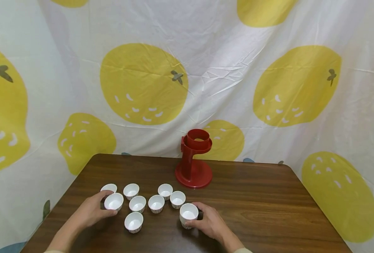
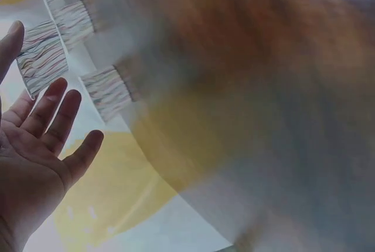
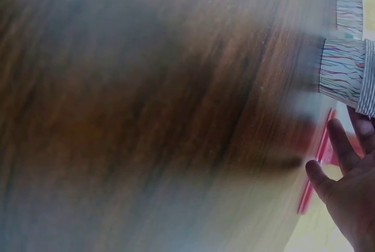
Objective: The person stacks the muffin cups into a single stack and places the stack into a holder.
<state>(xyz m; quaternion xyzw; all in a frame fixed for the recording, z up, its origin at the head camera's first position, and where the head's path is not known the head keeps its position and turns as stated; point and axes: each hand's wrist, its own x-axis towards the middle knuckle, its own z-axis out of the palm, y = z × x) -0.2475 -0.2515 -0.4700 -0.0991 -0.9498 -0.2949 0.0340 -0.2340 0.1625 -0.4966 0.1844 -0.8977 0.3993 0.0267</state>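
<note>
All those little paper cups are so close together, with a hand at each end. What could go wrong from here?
Probably small mishaps. The left hand is wrapped round a cup that sits tight against its neighbour, so lifting it might nudge or tip that one. The right hand holds another cup whose thin fluted wall could crumple under a firm squeeze. The red stand is tall on a small base, so a careless reach over it might knock it over.
</note>
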